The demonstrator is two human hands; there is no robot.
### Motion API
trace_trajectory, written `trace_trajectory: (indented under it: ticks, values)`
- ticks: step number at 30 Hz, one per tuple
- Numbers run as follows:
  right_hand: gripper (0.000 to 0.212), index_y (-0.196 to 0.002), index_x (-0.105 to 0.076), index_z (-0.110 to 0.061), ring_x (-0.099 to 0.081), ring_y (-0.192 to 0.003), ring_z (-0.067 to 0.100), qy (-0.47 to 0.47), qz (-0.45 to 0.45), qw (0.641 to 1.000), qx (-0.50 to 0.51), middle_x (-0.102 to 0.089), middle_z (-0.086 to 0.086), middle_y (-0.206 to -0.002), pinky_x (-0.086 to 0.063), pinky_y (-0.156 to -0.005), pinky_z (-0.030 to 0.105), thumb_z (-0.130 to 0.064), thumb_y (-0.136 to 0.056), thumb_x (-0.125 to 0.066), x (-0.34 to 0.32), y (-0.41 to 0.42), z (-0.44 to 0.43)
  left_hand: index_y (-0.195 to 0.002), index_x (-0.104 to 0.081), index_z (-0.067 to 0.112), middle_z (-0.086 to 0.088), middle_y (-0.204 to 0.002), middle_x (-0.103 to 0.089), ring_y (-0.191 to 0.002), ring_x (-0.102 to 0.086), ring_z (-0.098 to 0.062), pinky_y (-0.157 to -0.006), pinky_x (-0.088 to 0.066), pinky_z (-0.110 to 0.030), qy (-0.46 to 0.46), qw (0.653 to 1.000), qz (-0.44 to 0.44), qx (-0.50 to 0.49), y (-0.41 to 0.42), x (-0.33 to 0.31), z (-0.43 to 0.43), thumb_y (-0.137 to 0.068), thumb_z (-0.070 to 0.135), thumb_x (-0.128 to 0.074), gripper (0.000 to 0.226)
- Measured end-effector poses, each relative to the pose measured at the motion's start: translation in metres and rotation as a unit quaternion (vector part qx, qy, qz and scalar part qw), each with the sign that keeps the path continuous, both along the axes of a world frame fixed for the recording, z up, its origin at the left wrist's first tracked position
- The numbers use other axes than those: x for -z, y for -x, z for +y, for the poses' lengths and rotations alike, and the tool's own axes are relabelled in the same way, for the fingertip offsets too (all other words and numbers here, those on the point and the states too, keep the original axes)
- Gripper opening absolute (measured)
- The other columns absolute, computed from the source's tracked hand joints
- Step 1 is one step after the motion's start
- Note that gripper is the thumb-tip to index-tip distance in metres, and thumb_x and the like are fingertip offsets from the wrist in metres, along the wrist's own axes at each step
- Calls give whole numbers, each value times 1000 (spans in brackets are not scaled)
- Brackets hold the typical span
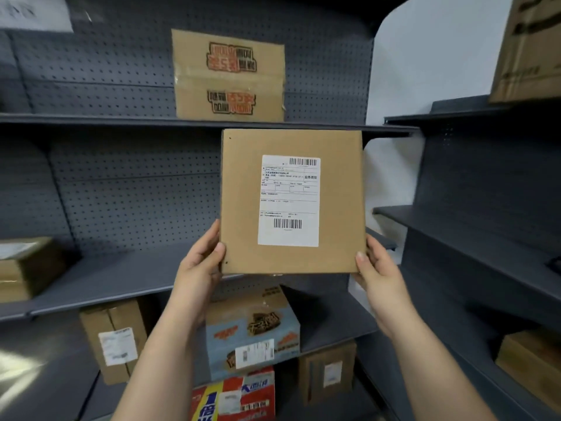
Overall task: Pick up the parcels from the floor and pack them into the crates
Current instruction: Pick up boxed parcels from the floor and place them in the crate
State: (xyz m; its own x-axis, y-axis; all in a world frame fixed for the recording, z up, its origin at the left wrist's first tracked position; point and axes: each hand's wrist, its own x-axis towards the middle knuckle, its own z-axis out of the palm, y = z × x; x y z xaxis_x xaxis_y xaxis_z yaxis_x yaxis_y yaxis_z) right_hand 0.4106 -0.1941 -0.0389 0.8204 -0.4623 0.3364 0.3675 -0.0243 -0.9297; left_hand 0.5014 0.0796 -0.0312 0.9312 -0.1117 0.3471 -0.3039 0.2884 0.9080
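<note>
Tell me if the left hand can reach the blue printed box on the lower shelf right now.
Probably not yet: the left hand grips the labelled cardboard parcel together with the right hand. The blue printed box sits unobstructed just below, so letting go should suffice.

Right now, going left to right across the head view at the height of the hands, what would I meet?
taped brown box on the left shelf → left hand → flat cardboard parcel with a white shipping label, held at its lower corners → right hand → dark shelf of the right-hand rack
</note>
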Motion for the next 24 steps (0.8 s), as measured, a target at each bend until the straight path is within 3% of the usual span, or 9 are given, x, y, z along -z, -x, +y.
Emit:
trace_trajectory:
  ticks: [5,17,20,24]
  values:
    - [52,-153,-33,-21,-46,-136,10,30,-28,998,-37,-47,-6,-150,-35,-118,41,-12,-104,-46,-23,0,-9,-148,-48,34,18,-141,-59,-131,-55,-9,-114,-42,-45,-19,996,-33,-77,30,-21,-2,-103,17,-52,48]
    - [50,-150,-40,-26,-52,-130,9,7,-34,987,-159,-55,-10,-143,-40,-114,45,-14,-103,-50,-35,9,3,-146,-49,36,20,-135,-62,-123,-59,-1,-112,-45,-40,-17,974,-28,-226,120,-36,4,-104,18,-52,45]
    - [51,-151,-39,-27,-52,-129,9,3,-17,978,-207,-55,-10,-143,-40,-114,45,-15,-103,-51,-28,14,21,-145,-50,34,17,-135,-63,-122,-60,-6,-108,-48,-40,-8,964,-10,-266,150,-31,18,-105,15,-51,45]
    - [50,-150,-39,-27,-54,-127,7,4,-10,961,-275,-56,-11,-140,-40,-114,43,-14,-103,-49,-24,26,58,-142,-54,34,12,-134,-65,-116,-63,-4,-92,-55,-27,4,943,10,-334,192,-20,49,-104,13,-51,43]
